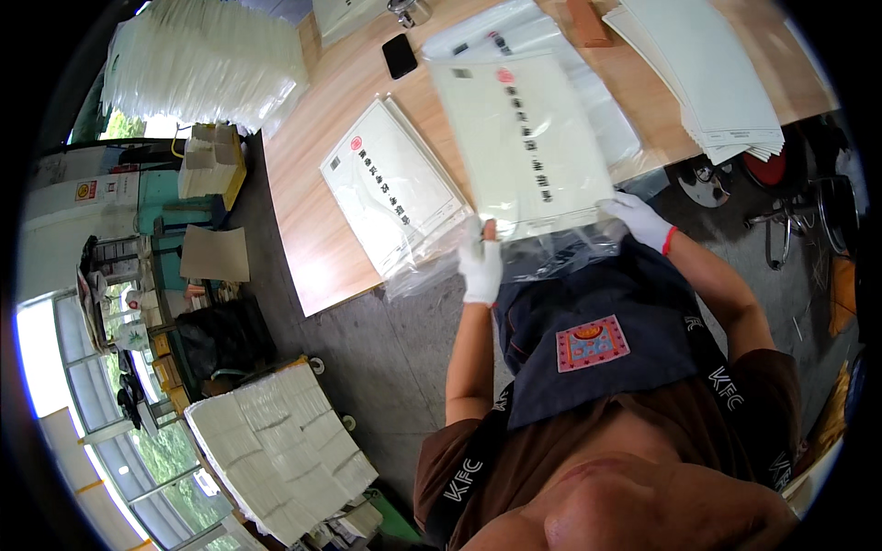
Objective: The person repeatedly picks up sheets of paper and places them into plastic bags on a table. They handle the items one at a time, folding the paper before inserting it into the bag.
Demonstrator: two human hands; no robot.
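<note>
A cream paper packet (533, 138) with a red round mark and a column of dark print lies tilted in front of me, its near end in or over a clear plastic bag (570, 253). My left hand (480, 266), in a white glove with a bare fingertip showing, is closed at the packet's near left corner. At the near right corner, my right hand (640, 220), in a white glove with a red cuff, grips the edge. To the left lies a stack of similar bagged packets (395, 184). Beneath the packet, more clear bags (588, 92) are spread on the table.
On the wooden table (294, 230) are a black phone (400, 56), a metal cup (409, 11), a reddish-brown block (588, 23) and fanned paper sheets (707, 83). A tall stack of plastic-wrapped sheets (207, 64) rises at the far left. A wrapped pallet stack (285, 450) stands behind-left.
</note>
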